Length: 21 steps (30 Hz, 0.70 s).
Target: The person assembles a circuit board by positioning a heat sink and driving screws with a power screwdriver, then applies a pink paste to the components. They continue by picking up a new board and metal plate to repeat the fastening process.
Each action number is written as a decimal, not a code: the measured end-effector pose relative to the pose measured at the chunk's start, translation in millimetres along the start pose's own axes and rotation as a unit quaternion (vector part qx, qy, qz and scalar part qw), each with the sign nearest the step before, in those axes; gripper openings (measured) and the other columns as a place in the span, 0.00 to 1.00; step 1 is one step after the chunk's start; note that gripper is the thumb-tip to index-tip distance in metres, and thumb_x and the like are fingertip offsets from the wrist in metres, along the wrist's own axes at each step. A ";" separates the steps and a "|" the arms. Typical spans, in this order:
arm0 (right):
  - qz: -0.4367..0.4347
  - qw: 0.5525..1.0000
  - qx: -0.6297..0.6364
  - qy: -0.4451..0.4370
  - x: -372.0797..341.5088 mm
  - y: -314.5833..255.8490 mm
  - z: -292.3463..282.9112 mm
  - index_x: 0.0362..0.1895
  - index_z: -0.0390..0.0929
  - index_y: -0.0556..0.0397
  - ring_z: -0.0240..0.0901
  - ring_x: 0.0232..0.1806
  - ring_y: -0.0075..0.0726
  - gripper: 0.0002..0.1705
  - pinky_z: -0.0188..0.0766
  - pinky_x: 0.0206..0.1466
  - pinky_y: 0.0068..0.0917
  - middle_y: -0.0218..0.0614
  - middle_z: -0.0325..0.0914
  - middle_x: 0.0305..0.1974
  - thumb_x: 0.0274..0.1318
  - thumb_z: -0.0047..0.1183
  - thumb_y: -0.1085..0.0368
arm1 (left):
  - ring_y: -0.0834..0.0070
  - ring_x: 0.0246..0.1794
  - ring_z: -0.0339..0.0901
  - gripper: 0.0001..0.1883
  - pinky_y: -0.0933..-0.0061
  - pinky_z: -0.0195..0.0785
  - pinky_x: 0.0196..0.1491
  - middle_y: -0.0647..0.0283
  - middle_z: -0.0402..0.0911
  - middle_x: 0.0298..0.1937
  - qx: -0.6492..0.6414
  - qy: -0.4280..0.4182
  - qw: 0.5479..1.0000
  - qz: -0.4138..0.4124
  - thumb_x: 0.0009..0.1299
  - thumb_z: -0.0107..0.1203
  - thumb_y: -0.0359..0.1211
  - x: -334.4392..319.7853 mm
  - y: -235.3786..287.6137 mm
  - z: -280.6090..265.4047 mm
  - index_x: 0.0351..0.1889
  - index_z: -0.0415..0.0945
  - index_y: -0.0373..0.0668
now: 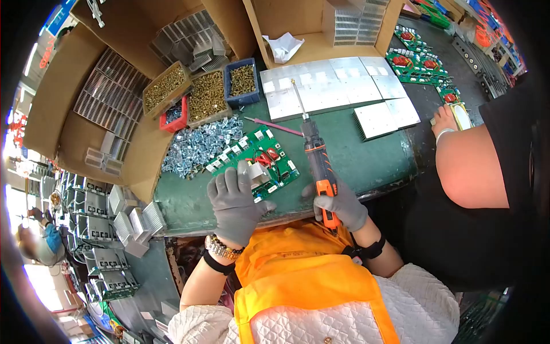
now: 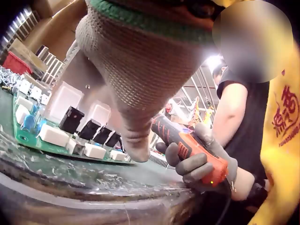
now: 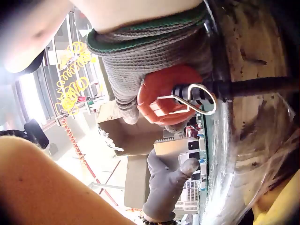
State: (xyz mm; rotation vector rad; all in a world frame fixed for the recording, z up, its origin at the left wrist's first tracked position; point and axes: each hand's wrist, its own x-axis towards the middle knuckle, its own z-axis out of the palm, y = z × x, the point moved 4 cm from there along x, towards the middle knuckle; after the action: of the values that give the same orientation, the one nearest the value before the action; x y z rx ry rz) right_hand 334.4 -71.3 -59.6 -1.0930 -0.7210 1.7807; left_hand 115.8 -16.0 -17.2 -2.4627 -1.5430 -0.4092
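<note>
My gloved left hand lies over the near left edge of a green circuit board, its fingers extended beside a silver metal block on the board. In the left wrist view, the glove hides part of the board, while white connectors and black components show along its edge. My gloved right hand grips an orange and black electric screwdriver around its handle. The long bit points away from me, over the table and toward the silver plates.
Behind the board are loose metal clips, bins of brass screws, a blue bin and a pink pen. Silver heatsinks line the back. Cardboard boxes stand left; another person's arm reaches in right.
</note>
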 end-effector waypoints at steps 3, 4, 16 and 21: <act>0.007 1.000 -0.008 -0.002 3.6 0.9 -3.8 0.65 0.59 0.54 0.75 0.26 0.29 0.39 0.77 0.29 0.28 0.39 0.77 0.43 0.46 0.56 0.68 | 0.56 0.52 0.69 0.58 0.51 0.60 0.57 0.56 0.69 0.53 0.016 -0.017 1.000 0.004 0.41 0.62 0.68 4.8 6.8 -2.6 0.66 0.61 0.43; 0.007 1.000 -0.014 -0.008 3.7 1.1 -4.3 0.66 0.57 0.55 0.75 0.25 0.29 0.41 0.78 0.29 0.28 0.40 0.77 0.43 0.45 0.55 0.67 | 0.56 0.52 0.68 0.58 0.51 0.60 0.57 0.57 0.69 0.53 0.023 -0.018 1.000 0.004 0.40 0.63 0.67 6.0 8.2 -3.6 0.66 0.61 0.43; 0.009 0.999 0.007 -0.036 5.6 3.6 -7.5 0.67 0.58 0.54 0.75 0.26 0.30 0.43 0.77 0.29 0.29 0.40 0.77 0.42 0.44 0.59 0.65 | 0.61 0.51 0.68 0.58 0.55 0.60 0.57 0.61 0.68 0.50 0.023 -0.047 0.998 -0.036 0.35 0.75 0.54 7.5 15.6 -3.6 0.66 0.62 0.41; 0.028 0.999 0.010 -0.042 7.0 4.2 -10.4 0.64 0.60 0.53 0.75 0.27 0.28 0.40 0.77 0.29 0.28 0.37 0.77 0.40 0.44 0.59 0.69 | 0.61 0.52 0.68 0.57 0.55 0.60 0.57 0.61 0.68 0.51 0.021 -0.052 0.997 -0.045 0.36 0.75 0.53 4.2 17.9 -0.2 0.66 0.62 0.41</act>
State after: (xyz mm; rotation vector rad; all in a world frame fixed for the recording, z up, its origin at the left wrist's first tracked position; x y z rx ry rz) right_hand 340.7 -66.5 -70.2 -1.0384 -0.7269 1.8865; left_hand 133.7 -20.3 -16.1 -2.4254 -1.6893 -0.2632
